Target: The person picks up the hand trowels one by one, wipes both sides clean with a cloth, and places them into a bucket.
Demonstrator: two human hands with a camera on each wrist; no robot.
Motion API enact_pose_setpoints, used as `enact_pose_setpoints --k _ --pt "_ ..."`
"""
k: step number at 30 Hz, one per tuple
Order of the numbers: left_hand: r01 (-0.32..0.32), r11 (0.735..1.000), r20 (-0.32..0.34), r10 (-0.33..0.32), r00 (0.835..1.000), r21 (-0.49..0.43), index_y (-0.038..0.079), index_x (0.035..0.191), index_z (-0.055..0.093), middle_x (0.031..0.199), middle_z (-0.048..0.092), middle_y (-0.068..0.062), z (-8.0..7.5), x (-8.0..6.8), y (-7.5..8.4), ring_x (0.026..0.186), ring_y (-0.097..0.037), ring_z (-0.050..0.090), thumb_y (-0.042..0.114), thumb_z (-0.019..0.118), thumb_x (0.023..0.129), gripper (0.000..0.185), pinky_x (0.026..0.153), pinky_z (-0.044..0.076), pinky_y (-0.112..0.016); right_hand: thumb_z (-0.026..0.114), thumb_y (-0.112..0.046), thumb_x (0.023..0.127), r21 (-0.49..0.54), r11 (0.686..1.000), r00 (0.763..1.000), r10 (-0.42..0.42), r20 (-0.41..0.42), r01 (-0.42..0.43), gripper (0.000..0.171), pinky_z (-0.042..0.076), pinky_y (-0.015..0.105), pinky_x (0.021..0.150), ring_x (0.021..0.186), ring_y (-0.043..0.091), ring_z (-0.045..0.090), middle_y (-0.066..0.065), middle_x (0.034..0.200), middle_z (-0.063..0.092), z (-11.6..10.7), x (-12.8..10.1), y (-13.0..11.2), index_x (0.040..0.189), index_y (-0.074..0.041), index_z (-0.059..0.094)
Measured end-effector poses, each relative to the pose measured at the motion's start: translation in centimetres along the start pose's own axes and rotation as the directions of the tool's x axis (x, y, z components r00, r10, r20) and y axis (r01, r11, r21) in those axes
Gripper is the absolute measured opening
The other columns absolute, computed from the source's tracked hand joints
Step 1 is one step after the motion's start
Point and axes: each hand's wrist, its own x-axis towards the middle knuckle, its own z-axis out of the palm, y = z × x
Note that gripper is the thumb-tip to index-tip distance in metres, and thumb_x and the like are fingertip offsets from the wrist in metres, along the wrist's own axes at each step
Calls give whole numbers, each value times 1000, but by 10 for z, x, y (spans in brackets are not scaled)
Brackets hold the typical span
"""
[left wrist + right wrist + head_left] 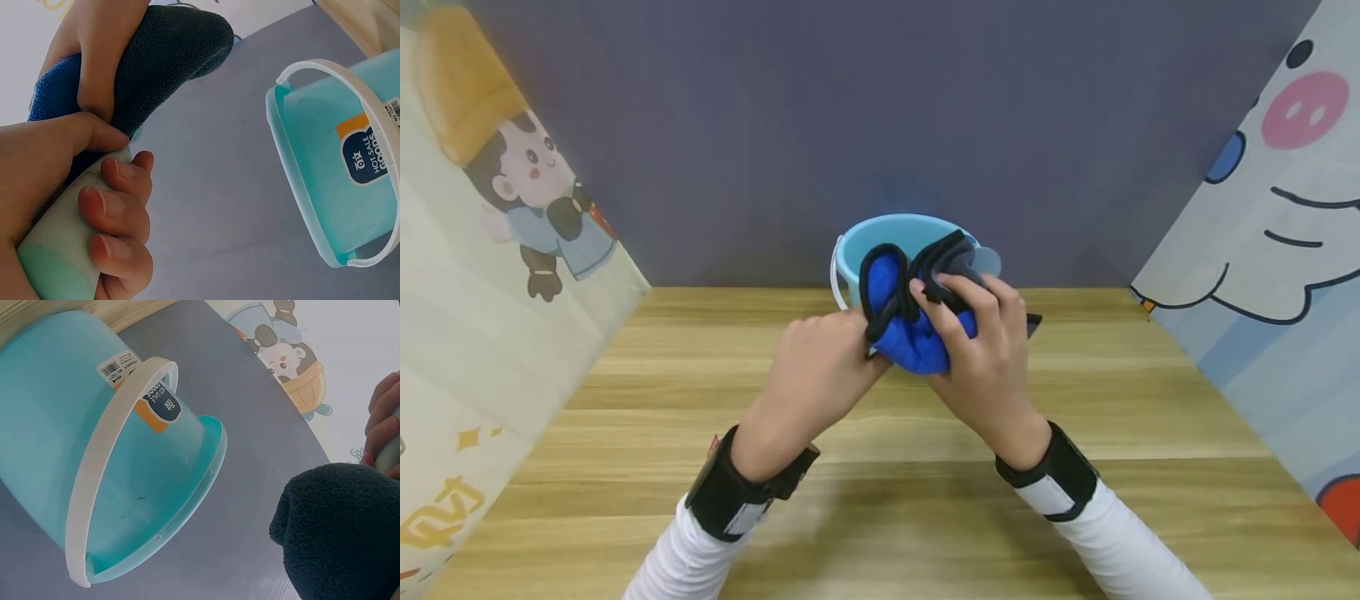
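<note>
My right hand (981, 337) grips a blue fleece cloth (910, 337) with black trim and a dark grey side, bunched above the table. My left hand (820, 358) meets it from the left. In the left wrist view its fingers (119, 219) curl round a pale green cylinder (56, 259) whose far end goes into the cloth (169, 56). The right hand (100, 50) squeezes the cloth over that end. In the right wrist view the dark side of the cloth (344, 534) fills the lower right corner. Most of the cylinder is hidden in the head view.
A light blue plastic bucket (895, 223) with a white handle (835, 279) stands on the wooden table (880, 500) just behind the hands; its open mouth (156, 506) faces them. Cartoon-printed panels close off left and right, and a grey wall stands behind.
</note>
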Motion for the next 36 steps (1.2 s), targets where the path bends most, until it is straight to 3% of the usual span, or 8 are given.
enact_pose_setpoints --k 24,36 --pt "-29 1000 -27 29 999 7 12 84 62 62 54 1 3 0 1 51 -14 54 28 74 92 22 45 41 -33 71 -25 95 -13 1000 999 -3 -37 2 41 43 57 89 109 44 52 20 124 58 4 0 2 133 -14 61" --pt "-89 995 -92 93 991 43 7 99 64 59 52 2 6 0 1 47 -12 50 32 73 94 27 42 37 -30 72 -17 94 -48 999 997 22 -77 -26 35 41 55 89 110 41 52 20 122 59 7 2 5 128 -11 65"
